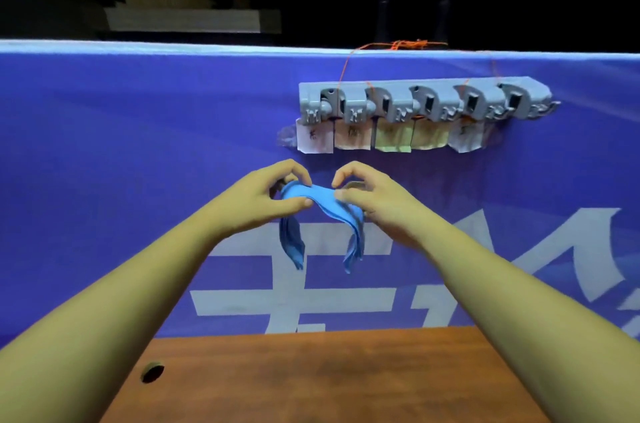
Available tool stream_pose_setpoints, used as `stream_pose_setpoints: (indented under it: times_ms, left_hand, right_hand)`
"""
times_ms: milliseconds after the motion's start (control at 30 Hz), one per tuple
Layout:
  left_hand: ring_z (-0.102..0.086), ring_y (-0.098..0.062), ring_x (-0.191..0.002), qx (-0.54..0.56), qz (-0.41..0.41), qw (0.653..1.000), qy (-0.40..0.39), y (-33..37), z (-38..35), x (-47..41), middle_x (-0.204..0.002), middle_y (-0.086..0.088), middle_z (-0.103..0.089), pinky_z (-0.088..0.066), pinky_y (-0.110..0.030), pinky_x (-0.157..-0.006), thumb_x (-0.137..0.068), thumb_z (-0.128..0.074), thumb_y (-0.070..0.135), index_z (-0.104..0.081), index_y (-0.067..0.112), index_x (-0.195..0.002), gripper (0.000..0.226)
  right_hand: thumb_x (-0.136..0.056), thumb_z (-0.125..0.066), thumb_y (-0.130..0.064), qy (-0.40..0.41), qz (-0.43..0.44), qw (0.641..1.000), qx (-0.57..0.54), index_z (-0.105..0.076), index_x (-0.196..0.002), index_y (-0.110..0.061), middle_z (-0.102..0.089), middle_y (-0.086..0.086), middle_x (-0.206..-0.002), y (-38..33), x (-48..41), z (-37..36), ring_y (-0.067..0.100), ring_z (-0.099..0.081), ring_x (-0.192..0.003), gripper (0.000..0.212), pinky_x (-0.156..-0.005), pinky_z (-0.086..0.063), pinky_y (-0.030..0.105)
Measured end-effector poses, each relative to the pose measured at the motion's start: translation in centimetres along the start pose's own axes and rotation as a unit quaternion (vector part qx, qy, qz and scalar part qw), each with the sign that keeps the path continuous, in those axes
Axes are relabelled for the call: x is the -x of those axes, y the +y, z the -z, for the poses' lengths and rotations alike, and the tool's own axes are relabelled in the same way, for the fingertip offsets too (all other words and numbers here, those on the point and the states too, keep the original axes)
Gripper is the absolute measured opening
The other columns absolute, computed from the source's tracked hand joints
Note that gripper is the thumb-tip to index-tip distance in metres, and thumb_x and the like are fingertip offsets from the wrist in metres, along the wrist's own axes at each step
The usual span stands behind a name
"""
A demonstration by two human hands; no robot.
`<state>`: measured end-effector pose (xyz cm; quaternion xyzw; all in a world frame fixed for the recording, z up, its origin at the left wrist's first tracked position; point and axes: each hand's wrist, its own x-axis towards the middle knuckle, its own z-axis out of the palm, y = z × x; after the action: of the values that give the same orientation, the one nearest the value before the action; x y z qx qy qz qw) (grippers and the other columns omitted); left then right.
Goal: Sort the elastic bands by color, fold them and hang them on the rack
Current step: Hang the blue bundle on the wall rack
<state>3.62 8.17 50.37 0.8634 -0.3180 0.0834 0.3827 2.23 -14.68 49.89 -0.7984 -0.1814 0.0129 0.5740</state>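
The writing on the paper labels [389, 138] under the rack [424, 100] is too blurred to read. White characters on the blue banner [138, 145] are cut off by the bench [329, 381] at 6 o'clock and by the frame at 3 o'clock. Fingers [293, 168] of the left hand [263, 197] and the right hand [377, 203] cover parts of the blue band [323, 199]; its layers cannot be counted. The forearms run out at 8 and 4 o'clock.

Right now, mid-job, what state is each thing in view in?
Blue elastic bands, held in the air between both hands, both ends hanging down.
Left hand, pinching the bands near their left end.
Right hand, pinching the bands near their right end.
Rack, mounted on the blue banner, no band hung on it.
Paper labels, stuck in a row under the rack, edges curling.
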Motion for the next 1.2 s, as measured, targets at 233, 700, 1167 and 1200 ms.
stream_pose_setpoints:
  times_ms: [233, 700, 1167, 1200]
  left_hand:
    - [-0.044, -0.012, -0.068, 0.028, 0.005, 0.999, 0.032, 1.1, 2.0, -1.9, -0.079, -0.008, -0.054, -0.038, -0.034, -0.067, -0.084, -0.069, 0.045, -0.063, 0.025, -0.1, 0.026]
    - [-0.05, -0.006, -0.074, -0.037, -0.041, 0.996, 0.067, 2.1, 4.2, -5.5, -0.085, 0.013, -0.061, -0.039, -0.019, -0.065, -0.086, -0.064, 0.018, -0.055, 0.033, -0.102, 0.024]
    - [-0.059, -0.012, -0.074, 0.01, -0.032, 0.989, 0.142, 5.6, 3.0, -8.6, -0.089, 0.005, -0.068, -0.051, -0.029, -0.058, -0.086, -0.066, 0.028, -0.061, 0.029, -0.093, 0.008]
    - [-0.06, -0.01, -0.075, 0.01, -0.026, 0.99, 0.141, 5.9, 2.8, -8.7, -0.09, 0.006, -0.069, -0.051, -0.026, -0.054, -0.086, -0.065, 0.029, -0.062, 0.029, -0.093, 0.007]
  right_hand:
    - [-0.081, -0.071, -0.041, 0.061, 0.142, 0.93, 0.335, -0.052, -0.106, -0.039, -0.048, -0.004, -0.102, -1.9, -0.7, -1.0, 0.018, -0.054, -0.088, 0.032, -0.063, -0.048, 0.022]
    - [-0.084, -0.059, -0.016, 0.22, 0.162, 0.945, 0.179, -0.067, -0.085, -0.028, -0.065, -0.008, -0.073, -3.8, -4.8, 1.4, 0.005, -0.049, -0.059, 0.015, -0.055, -0.04, 0.019]
    - [-0.081, -0.057, -0.018, 0.283, 0.197, 0.92, 0.185, -0.066, -0.084, -0.025, -0.066, -0.008, -0.076, -5.5, -5.4, 5.2, 0.014, -0.06, -0.072, 0.012, -0.07, -0.054, 0.037]
    - [-0.08, -0.057, -0.02, 0.288, 0.198, 0.917, 0.194, -0.066, -0.084, -0.026, -0.067, -0.007, -0.08, -5.6, -5.3, 5.7, 0.015, -0.062, -0.075, 0.011, -0.071, -0.055, 0.038]
